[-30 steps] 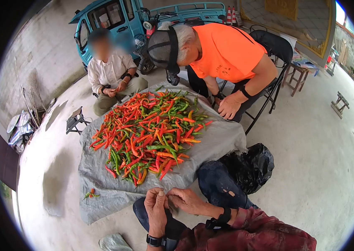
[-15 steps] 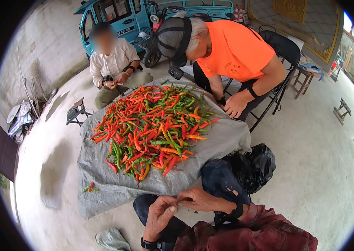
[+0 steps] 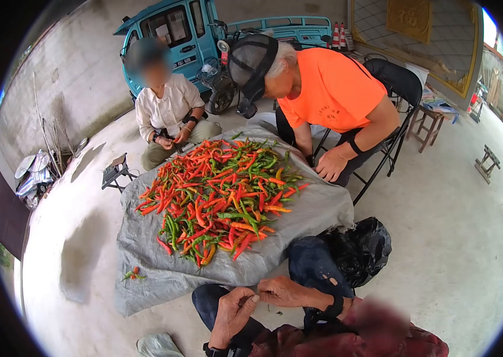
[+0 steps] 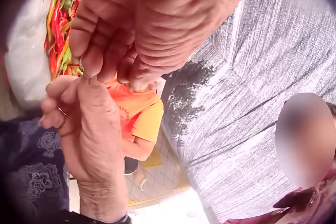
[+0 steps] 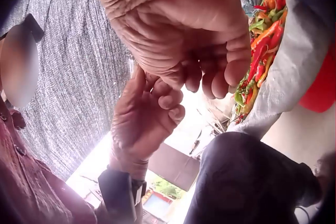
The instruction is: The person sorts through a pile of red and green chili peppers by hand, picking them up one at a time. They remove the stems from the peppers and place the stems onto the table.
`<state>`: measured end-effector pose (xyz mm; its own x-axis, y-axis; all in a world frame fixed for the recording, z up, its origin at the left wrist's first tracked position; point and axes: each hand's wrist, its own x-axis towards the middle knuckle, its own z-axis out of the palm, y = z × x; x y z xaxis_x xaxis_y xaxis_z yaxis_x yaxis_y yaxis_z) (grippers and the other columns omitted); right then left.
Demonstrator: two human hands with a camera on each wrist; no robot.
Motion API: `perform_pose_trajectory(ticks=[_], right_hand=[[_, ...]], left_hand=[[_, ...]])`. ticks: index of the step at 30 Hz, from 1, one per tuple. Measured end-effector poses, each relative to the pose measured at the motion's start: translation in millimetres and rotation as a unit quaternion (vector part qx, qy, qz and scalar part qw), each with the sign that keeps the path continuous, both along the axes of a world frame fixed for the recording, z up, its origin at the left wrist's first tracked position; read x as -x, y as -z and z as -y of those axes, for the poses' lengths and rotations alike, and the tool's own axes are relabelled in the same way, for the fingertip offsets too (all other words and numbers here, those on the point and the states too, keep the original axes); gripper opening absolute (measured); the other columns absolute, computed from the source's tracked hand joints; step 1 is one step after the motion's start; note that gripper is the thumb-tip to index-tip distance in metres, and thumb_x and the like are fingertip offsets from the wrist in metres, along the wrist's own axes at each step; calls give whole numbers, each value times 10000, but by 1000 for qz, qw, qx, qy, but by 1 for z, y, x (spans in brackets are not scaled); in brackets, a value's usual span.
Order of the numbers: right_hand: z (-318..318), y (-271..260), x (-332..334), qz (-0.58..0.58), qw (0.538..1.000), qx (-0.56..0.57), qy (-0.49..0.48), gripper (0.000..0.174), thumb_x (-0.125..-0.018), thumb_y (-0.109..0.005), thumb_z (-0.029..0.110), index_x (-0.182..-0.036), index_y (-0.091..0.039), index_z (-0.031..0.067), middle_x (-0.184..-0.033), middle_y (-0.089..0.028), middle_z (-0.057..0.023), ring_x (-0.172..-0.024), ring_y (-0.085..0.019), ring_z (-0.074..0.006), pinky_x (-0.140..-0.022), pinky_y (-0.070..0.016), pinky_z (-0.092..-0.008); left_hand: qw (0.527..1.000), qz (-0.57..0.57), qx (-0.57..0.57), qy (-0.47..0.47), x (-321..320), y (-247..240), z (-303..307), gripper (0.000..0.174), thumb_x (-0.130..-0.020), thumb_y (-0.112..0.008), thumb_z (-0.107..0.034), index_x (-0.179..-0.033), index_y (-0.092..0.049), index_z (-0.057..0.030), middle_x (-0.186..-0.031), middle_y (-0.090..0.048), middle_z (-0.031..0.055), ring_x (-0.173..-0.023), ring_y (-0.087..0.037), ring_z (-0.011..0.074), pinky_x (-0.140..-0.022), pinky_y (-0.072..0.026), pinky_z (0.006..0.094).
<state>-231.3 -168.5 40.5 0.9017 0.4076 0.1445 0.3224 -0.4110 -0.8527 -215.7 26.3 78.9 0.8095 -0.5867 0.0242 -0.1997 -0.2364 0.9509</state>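
Over the lap, my left hand (image 3: pixel 233 313) and right hand (image 3: pixel 288 292) meet at the fingertips. In the left wrist view the fingers of the left hand (image 4: pixel 163 19) bend loosely, their tips against the thumb side of the right hand (image 4: pixel 97 134). From the right wrist view, the right hand (image 5: pixel 184 35) has its fingers loosely bent too, and the left hand (image 5: pixel 147 113) lies just beyond. No object shows between them; the contact spot is partly hidden. Beyond the hands, a heap of red, green and orange chili peppers (image 3: pixel 222 196) covers a grey sheet (image 3: pixel 317 217).
A small cluster of pepper bits (image 3: pixel 134 273) lies on the sheet's left corner. A black plastic bag (image 3: pixel 361 250) rests beside my knee. Across the heap sit a person in an orange shirt (image 3: pixel 340 89) and one in a pale shirt (image 3: pixel 171 107). A small folding stool (image 3: pixel 118 172) stands left.
My hands stay together at the fingertips and have shifted slightly down and right in the head view. The view has tilted a little. The person in the pale shirt has moved their hands slightly.
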Motion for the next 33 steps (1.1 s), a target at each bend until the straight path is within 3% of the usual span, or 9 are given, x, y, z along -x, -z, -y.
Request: perform_pose_trajectory(ticks=[3,6,12,13,15,18,23,29,33], right_hand=[[-4,-3,-2,-5,997,-67,37,207,-898,-577,214,-928,-578,9,-778,-625,-181,-745,-623,-362,-640,-470,-414],[-2,4,-5,-1,998,-52,19,186,-899,-577,149,-1035,-578,21,-857,-652,-170,-780,-645,-322,-669,-493,-368],[-9,0,-13,-20,996,-75,38,193,-859,-605,122,-1023,-576,24,-802,-656,-145,-744,-653,-277,-661,-492,-373],[-8,-3,-17,-21,996,-74,37,193,-859,-605,122,-1023,-576,24,-802,-656,-145,-744,-653,-277,-661,-492,-373],[-7,-9,-22,-26,986,-118,113,167,-862,-618,126,-975,-584,8,-722,-620,-110,-641,-595,-196,-617,-468,-333],[-8,-9,-36,-34,976,-170,131,188,-894,-601,175,-918,-586,-10,-674,-562,-74,-607,-508,-142,-588,-433,-309],[-18,-19,-46,-29,966,-215,138,256,-955,-507,195,-826,-552,-22,-697,-523,-44,-631,-474,-117,-570,-405,-294],[-32,-15,-50,-128,928,-321,141,153,-937,-530,140,-934,-553,-11,-697,-517,-12,-613,-462,-65,-533,-393,-240],[-32,-16,-53,-76,934,-310,159,140,-921,-556,128,-975,-551,-2,-671,-503,8,-569,-465,-56,-495,-387,-220]], left_hand=[[1000,2,-28,-10,0,-2,3,149,-904,-605,-101,-896,-573,44,-727,-623,50,-675,-584,96,-611,-479,243],[999,10,-41,14,0,8,2,146,-914,-586,-97,-922,-575,48,-754,-626,56,-692,-587,100,-628,-480,243],[998,-57,-6,9,-4,17,-4,140,-917,-578,-98,-981,-581,27,-774,-611,39,-717,-583,101,-657,-479,235],[997,-60,20,-35,-6,13,-4,149,-906,-594,-103,-997,-583,14,-758,-601,23,-680,-562,84,-619,-468,231],[986,-65,115,-104,-12,12,-1,187,-908,-597,-119,-1056,-556,-12,-798,-578,-5,-652,-535,60,-588,-460,214],[957,-95,200,-187,-19,1,2,187,-915,-585,-125,-1063,-543,-18,-835,-568,-2,-651,-537,65,-602,-467,209],[951,-114,220,-183,-30,9,4,136,-932,-561,-138,-1014,-554,-30,-798,-590,8,-617,-525,63,-577,-453,201],[939,-120,261,-192,-39,17,14,110,-937,-556,-160,-934,-554,-50,-745,-563,-1,-608,-497,65,-547,-415,198],[925,-114,296,-211,-47,12,27,128,-950,-535,-189,-952,-547,-62,-748,-551,-7,-600,-488,62,-539,-405,199]])
